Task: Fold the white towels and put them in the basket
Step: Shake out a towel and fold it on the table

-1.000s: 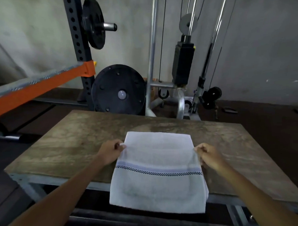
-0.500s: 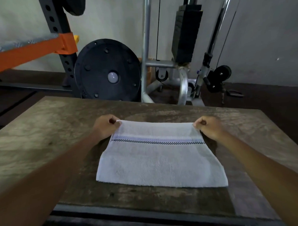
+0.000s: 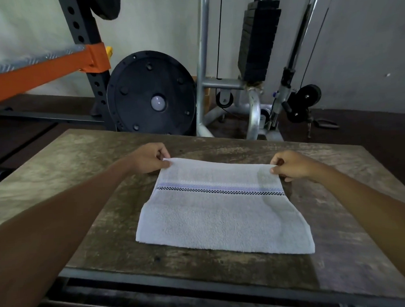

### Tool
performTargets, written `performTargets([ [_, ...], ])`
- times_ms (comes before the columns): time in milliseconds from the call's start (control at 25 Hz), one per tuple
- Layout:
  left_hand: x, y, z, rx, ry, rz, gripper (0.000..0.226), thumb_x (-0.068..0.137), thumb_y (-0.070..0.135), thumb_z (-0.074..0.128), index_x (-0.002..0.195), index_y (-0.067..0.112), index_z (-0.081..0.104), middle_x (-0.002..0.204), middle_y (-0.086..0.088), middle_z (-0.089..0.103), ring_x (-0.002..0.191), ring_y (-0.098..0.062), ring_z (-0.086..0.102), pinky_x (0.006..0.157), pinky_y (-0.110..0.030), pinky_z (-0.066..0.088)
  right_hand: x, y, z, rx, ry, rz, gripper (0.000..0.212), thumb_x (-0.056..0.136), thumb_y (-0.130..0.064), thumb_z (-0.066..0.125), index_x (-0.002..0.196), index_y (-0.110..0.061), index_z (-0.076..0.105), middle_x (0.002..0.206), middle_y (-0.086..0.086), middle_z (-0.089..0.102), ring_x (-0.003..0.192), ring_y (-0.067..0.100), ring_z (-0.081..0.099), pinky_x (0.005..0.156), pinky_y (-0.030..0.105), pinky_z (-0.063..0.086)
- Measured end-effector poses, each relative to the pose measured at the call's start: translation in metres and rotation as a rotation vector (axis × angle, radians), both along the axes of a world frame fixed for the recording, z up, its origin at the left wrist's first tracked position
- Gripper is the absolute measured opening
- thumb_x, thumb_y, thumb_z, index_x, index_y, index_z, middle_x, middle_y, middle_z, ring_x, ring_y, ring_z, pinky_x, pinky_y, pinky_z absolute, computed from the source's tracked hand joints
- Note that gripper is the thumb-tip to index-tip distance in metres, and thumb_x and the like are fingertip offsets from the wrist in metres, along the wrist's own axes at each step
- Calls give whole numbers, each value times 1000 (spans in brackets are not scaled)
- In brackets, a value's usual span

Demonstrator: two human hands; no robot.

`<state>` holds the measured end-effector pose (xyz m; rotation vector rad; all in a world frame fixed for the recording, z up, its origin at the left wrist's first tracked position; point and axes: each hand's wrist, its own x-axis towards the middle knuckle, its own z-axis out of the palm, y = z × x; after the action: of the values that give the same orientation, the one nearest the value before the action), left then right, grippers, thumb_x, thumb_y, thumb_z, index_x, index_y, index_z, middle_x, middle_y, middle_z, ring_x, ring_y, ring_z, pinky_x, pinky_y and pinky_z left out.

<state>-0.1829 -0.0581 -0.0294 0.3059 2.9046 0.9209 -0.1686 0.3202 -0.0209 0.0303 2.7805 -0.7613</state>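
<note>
A white towel [image 3: 222,217] with a blue band and a black checkered stripe lies folded on the worn wooden table [image 3: 60,172]. My left hand [image 3: 149,158] pinches its far left corner, and my right hand [image 3: 291,165] pinches its far right corner. The far edge is held slightly lifted between both hands, while the near edge lies flat on the table. No basket is in view.
Behind the table stand a large black weight plate [image 3: 151,95], a rack upright with an orange bar [image 3: 45,71], and a cable machine with a weight stack [image 3: 257,41]. The table's near edge has a dark metal frame [image 3: 178,282].
The towel, which hung over the near table edge, now lies wholly on the table. Both hands have moved away from me while keeping hold of its far corners.
</note>
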Motion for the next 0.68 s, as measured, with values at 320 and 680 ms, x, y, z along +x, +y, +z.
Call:
performTargets([
  [320,61,-6,122,-50,359,-5,13,89,20,64,97,17,75,91,2,73,82,-8,64,69,-17,42,55,2,145,37,136,130,8,90,-13,62,84,-12,67,71,2,65,60,9,56,58,20,42],
  [680,172,-1,310,-147,628,-31,17,93,15,57,101,13,72,79,7,66,65,1,53,59,-13,36,175,9,336,-51,563,103,16,84,-1,66,76,-14,62,64,0,64,57,9,60,57,19,46],
])
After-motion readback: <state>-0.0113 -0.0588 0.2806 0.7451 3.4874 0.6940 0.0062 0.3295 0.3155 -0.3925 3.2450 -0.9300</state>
